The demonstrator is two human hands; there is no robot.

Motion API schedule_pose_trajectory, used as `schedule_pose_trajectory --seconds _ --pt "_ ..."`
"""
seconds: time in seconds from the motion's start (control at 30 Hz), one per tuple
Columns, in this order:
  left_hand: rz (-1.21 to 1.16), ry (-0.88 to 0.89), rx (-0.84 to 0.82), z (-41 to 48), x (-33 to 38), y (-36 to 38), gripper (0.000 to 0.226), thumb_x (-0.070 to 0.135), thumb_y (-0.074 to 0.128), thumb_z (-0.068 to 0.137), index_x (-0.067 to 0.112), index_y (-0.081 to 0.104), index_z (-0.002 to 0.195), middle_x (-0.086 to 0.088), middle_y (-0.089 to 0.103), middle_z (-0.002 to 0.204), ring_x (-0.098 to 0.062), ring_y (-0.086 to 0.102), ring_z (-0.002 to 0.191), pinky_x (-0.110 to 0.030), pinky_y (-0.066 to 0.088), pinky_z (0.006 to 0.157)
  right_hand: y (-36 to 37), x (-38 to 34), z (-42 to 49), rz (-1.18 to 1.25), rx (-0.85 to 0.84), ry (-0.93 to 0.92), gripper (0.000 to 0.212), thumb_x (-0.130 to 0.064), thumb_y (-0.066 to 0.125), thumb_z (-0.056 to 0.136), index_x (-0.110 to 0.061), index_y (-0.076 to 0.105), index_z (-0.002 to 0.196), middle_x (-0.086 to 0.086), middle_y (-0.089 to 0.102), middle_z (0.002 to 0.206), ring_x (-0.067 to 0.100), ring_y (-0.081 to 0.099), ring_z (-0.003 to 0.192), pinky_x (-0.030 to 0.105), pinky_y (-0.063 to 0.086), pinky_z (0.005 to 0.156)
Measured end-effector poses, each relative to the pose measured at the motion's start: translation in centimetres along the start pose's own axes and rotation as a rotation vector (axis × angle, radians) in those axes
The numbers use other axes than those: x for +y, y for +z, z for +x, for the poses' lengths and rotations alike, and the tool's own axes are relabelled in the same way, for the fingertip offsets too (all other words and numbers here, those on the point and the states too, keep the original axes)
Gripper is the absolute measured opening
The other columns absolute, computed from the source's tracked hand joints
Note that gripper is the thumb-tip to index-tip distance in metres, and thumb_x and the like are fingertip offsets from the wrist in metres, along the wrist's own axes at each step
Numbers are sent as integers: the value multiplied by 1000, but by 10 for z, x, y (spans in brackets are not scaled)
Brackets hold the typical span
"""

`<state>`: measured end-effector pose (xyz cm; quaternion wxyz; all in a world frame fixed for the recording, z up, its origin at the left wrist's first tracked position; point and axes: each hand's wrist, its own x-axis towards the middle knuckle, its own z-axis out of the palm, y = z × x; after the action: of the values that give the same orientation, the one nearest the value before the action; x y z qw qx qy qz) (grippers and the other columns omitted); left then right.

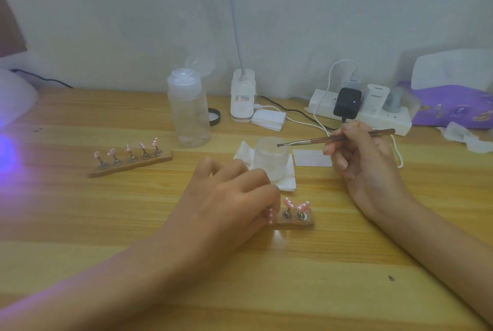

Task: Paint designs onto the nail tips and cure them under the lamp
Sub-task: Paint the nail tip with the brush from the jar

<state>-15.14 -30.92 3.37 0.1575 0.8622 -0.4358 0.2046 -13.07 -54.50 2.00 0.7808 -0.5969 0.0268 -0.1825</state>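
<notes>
Nearest, a person's left hand (226, 197) is lying on the wooden bench (266, 290). Its fingers are curling down over the left end of the near holder (296, 220), a small wooden strip, and gripping it. One pink, white-dotted tip is peeking out at the fingertips, and two more nail tips (289, 202) are standing on pegs at the strip's free right end.

Just beyond, the right hand (365, 159) is pinching a slim brush (333, 139) like a pen. Its bristles are hovering over the mouth of a frosted jar (270, 159), which is sitting on a white wipe (286, 183).

Further left, a far holder (130, 163) is carrying five more pink dotted tips, well apart from both hands. Behind it a clear bottle (189, 114) is standing with its cap flipped open, and a power strip (360, 111) is lying against the wall. At the far left edge the curing lamp (13, 98) is casting a violet glow on the bench.

As I judge it, the main risk is smearing: the left fingers are crowding tips that may be uncured, and a loaded brush crossing back over them could drip. A stray wrist could also knock over the open bottle
</notes>
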Motion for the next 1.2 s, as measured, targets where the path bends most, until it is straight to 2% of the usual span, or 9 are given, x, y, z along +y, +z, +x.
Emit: schedule_pose_trajectory --seconds 0.13,0.3,0.43,0.53,0.7,0.77,0.9,1.1,1.2 --pt "60 95 147 5 -5 -16 16 28 55 91 29 69 82 19 68 87 -13 63 78 -32 29 76 -1 -2 -1 -9 -26 -48 27 -16 46 104 -13 54 78 4 65 62 8 46 45 17 33 41" --pt "-242 -109 262 23 -38 -35 6 34 65 92 29 68 92 22 66 87 -5 61 77 -33 38 86 4 -19 3 -191 -145 -167 25 -16 50 103 -15 58 79 9 68 69 15 57 54 22 46 48" --pt "-603 -238 231 41 -61 -29 3 19 69 93 17 68 92 10 75 89 2 61 73 -5 39 64 11 -32 7 -402 -224 -183 23 -11 52 102 -11 57 80 11 69 70 17 62 56 24 50 49" --pt "-806 -352 164 46 -69 -13 10 24 71 90 21 67 97 7 76 89 -1 57 68 -14 40 61 19 -33 9 -507 -270 -186 20 -8 54 101 -5 56 81 10 69 68 17 62 55 26 53 49" --pt "-974 -435 175 44 -71 13 15 40 72 79 26 72 86 1 72 84 -25 62 79 -29 47 76 23 -27 9 -588 -287 -192 20 -10 53 101 -2 57 83 10 69 67 17 62 55 27 54 51" --pt "-1011 -451 170 41 -71 20 15 42 71 78 29 72 85 6 72 83 -17 62 78 -18 48 70 24 -24 8 -584 -285 -178 20 -10 53 101 0 57 83 10 69 67 17 62 54 25 53 50" --pt "-1033 -468 168 35 -71 28 14 41 71 78 30 74 86 0 75 90 -30 67 86 -31 56 80 25 -19 7 -553 -292 -137 20 -9 53 100 0 57 83 8 68 65 15 60 53 24 51 49" --pt "-1012 -484 148 32 -73 30 12 22 73 87 34 74 84 4 75 94 -28 65 79 -18 52 69 23 -15 7 -436 -276 -47 20 -14 55 100 -1 56 84 11 68 67 13 57 51 23 49 48" --pt "-999 -485 134 31 -73 29 15 18 72 88 32 75 85 6 74 88 -12 60 69 -10 45 62 21 -13 8 -384 -249 9 22 -17 54 100 -7 57 81 11 68 67 13 56 52 23 48 48"
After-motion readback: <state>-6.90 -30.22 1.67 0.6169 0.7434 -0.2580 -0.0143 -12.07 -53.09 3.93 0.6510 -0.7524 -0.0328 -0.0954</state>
